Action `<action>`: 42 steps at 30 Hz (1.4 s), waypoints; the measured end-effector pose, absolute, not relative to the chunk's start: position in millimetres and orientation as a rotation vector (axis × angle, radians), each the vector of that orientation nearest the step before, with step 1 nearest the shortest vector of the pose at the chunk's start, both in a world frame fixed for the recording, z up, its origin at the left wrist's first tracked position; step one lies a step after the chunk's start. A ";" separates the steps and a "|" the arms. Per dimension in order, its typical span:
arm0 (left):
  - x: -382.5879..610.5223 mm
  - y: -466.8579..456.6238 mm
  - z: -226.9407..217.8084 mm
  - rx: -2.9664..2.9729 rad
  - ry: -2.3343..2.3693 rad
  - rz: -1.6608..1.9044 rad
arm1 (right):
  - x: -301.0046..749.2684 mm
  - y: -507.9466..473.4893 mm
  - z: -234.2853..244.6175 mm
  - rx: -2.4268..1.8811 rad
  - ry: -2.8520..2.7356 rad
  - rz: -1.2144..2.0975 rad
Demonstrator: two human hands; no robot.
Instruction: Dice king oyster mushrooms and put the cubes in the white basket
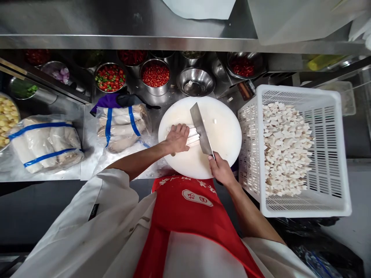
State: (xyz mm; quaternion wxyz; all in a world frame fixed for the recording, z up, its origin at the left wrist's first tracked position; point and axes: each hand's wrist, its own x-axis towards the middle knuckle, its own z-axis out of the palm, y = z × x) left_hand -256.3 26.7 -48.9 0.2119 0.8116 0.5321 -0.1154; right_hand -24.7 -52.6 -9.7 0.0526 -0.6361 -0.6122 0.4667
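Observation:
My right hand (220, 169) is closed round the handle of a broad cleaver (201, 129), its blade slanting away over a round white cutting board (227, 127). To the left of the blade, my left hand (178, 139) presses down on long white mushroom strips (193, 136), which look like king oyster mushroom. The strips' right ends reach the blade. Part of their length is hidden beneath my fingers. One small cut cube (215, 121) lies alone on the board to the right of the cleaver.
Right of the board stands a white plastic basket (301, 210) holding many mushroom chunks (285, 150). Bagged whole mushrooms (123, 125) and a second bag (48, 144) lie left. Behind are bowls of chopped red chillies (155, 75) and a steel bowl (199, 83), below a steel shelf (130, 41).

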 end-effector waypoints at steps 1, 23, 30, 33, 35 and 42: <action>-257.2 27.7 -47.3 2.248 1.471 -0.335 | -26.0 -51.1 -11.3 -1.923 -1.826 1.415; -269.3 20.2 -46.1 2.218 1.546 -0.333 | -35.7 -43.7 -6.5 -1.879 -1.953 1.385; -276.3 16.5 -45.5 2.116 1.584 -0.327 | -11.8 -80.8 53.9 -1.933 -1.993 1.524; -275.3 13.5 -49.5 2.134 1.582 -0.315 | -19.0 -78.3 51.0 -1.985 -2.088 1.519; -274.0 13.0 -50.0 2.155 1.583 -0.321 | -29.6 -67.9 32.5 -1.991 -2.143 1.435; -278.6 15.8 -41.8 2.148 1.557 -0.314 | -46.0 -41.6 -2.7 -1.861 -1.998 1.380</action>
